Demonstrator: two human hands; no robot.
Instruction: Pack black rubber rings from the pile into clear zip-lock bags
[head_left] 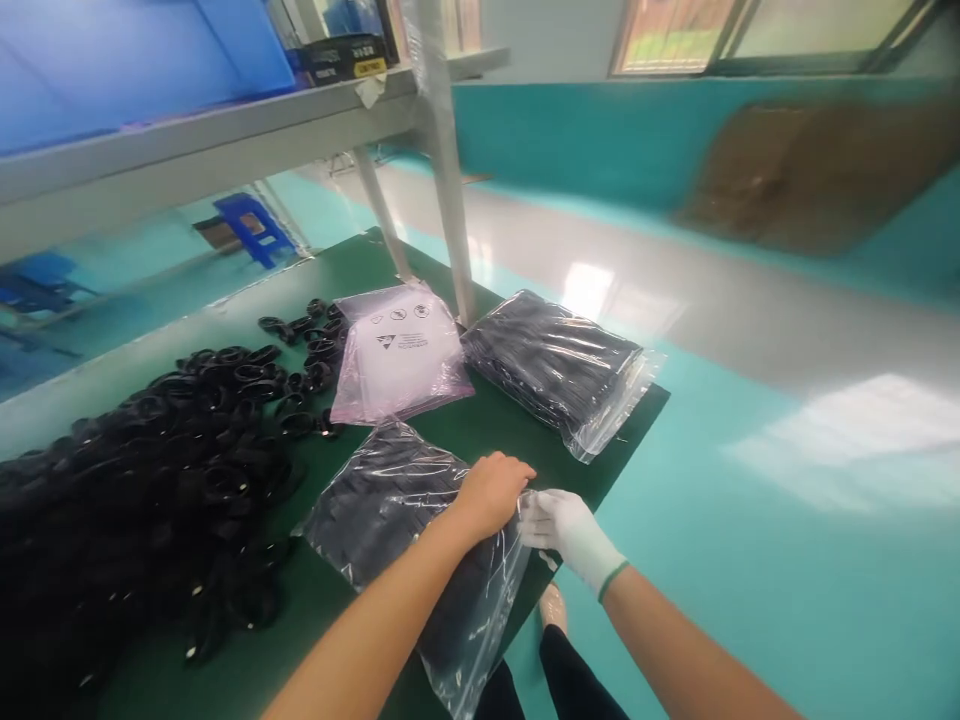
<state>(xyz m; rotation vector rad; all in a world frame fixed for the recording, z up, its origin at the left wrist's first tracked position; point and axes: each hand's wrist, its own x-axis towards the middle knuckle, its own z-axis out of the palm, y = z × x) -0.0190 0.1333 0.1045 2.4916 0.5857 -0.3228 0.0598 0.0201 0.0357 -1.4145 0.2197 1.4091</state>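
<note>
A clear plastic bag (375, 500) packed with flat black items lies near the table's front edge, its clear mouth strip towards me. My bare left hand (491, 492) is on top of this bag, its fingers curled at the upper right corner. At that same corner my right hand (562, 530), in a white glove with a green cuff, pinches the bag's edge. The two hands almost touch. What exactly is between the fingertips is partly hidden.
A second filled bag (555, 360) lies at the table's right edge. Beside it are pinkish printed bags (405, 350). A large heap of black ring-shaped parts (187, 450) covers the left. A shelf (225, 140) with a blue bin (142, 60) stands above the green table (517, 425).
</note>
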